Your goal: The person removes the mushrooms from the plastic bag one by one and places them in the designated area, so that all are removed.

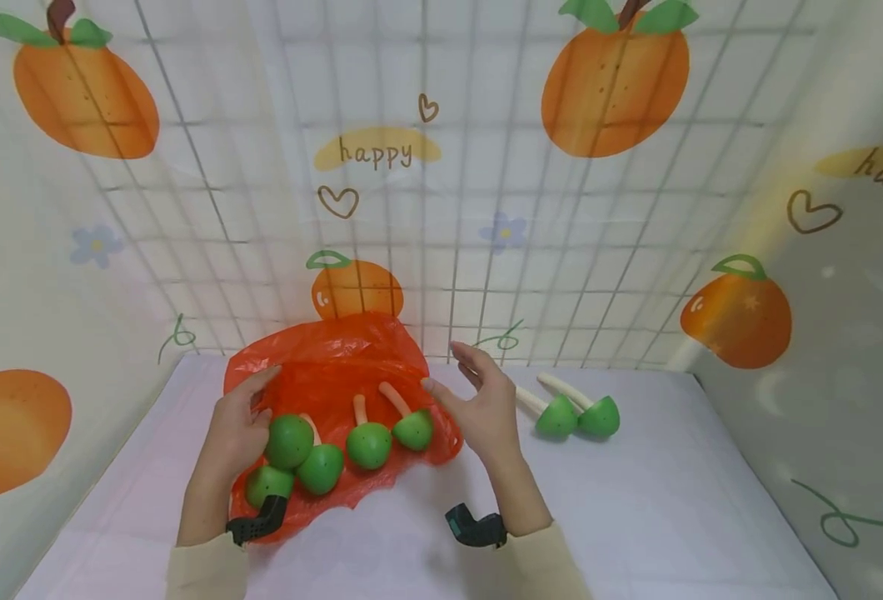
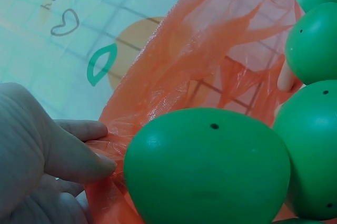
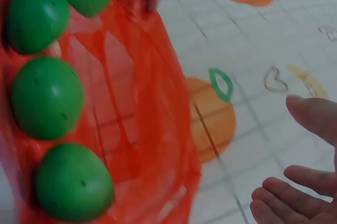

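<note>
A red plastic bag lies spread on the table, its far edge standing up. Several toy mushrooms with green, dark-dotted caps and pale stems lie on or in it; I cannot tell which. My left hand pinches the bag's left edge between thumb and fingers, close beside one green cap. At the bag's right side is my right hand, fingers spread and holding nothing. In the right wrist view its fingers stand apart from the red film.
Two more toy mushrooms with white stems lie on the table to the right of my right hand. Behind and at both sides rise cloth walls printed with oranges and a grid. Each wrist wears a black device.
</note>
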`<state>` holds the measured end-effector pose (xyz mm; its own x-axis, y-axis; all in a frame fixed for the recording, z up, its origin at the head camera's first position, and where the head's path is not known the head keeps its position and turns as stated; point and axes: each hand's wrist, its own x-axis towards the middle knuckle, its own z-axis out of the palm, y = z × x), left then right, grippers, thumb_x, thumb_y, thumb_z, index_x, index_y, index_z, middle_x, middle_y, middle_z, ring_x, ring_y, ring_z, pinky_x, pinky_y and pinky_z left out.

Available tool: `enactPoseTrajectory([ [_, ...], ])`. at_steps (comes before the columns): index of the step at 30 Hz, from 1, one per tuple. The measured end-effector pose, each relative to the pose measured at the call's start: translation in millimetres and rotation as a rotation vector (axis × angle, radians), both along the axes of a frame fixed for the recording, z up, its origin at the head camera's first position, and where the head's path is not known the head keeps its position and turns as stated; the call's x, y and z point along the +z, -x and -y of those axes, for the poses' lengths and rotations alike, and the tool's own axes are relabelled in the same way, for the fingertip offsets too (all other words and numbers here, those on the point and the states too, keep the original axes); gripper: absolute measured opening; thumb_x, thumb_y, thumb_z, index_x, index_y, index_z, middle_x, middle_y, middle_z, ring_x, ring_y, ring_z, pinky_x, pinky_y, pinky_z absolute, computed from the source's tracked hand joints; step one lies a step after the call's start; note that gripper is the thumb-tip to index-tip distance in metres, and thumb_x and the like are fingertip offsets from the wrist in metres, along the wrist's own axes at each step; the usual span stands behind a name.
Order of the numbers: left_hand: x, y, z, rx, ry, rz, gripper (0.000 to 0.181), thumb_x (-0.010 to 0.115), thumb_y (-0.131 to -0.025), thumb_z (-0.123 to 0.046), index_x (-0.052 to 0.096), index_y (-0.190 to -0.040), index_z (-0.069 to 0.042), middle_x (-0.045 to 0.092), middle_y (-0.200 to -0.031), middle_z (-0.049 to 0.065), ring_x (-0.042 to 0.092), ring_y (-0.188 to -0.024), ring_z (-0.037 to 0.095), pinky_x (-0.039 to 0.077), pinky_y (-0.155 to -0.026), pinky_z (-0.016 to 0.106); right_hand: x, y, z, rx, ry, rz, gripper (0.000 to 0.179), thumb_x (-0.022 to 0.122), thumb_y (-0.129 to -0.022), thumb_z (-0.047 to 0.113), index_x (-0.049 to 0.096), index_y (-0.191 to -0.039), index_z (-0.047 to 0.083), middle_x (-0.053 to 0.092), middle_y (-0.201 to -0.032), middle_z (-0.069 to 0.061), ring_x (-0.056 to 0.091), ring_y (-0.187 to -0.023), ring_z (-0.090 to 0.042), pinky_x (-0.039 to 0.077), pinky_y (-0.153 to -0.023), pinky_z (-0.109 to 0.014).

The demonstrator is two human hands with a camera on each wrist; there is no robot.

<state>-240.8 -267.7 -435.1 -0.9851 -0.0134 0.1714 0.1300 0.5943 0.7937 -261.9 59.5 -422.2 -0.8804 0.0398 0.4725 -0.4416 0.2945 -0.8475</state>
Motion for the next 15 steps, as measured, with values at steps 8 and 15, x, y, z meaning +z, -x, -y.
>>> enactPoseTrajectory([
  [8, -4.2, -4.0, 2.3, -0.001, -0.017, 0.016, 0.063, 0.051, -0.099, 0.013, 0.042, -0.160, -0.003, 0.043, -0.161, 0.024, 0.041, -0.147, 0.047, 0.040, -0.115, 0.060, -13.3, -8.8, 44, 0.098, -0.081, 0.001, 0.064, 0.090, -0.084, 0.019, 0.063, -0.138, -0.001, 0.067, -0.136, -0.015, 0.064, -0.127, -0.037, 0.053, -0.107, -0.050],
  [15, -2.9, 0.5, 2.1, -0.005, -0.021, -0.011, 0.064, 0.051, -0.099, 0.014, 0.042, -0.159, -0.003, 0.045, -0.160, 0.023, 0.042, -0.147, 0.046, 0.040, -0.114, 0.060, -19.3, -13.9, 80, 0.185, -0.150, 0.030, 0.068, 0.089, -0.085, 0.028, 0.062, -0.141, 0.002, 0.067, -0.138, -0.012, 0.064, -0.126, -0.029, 0.057, -0.102, -0.044],
])
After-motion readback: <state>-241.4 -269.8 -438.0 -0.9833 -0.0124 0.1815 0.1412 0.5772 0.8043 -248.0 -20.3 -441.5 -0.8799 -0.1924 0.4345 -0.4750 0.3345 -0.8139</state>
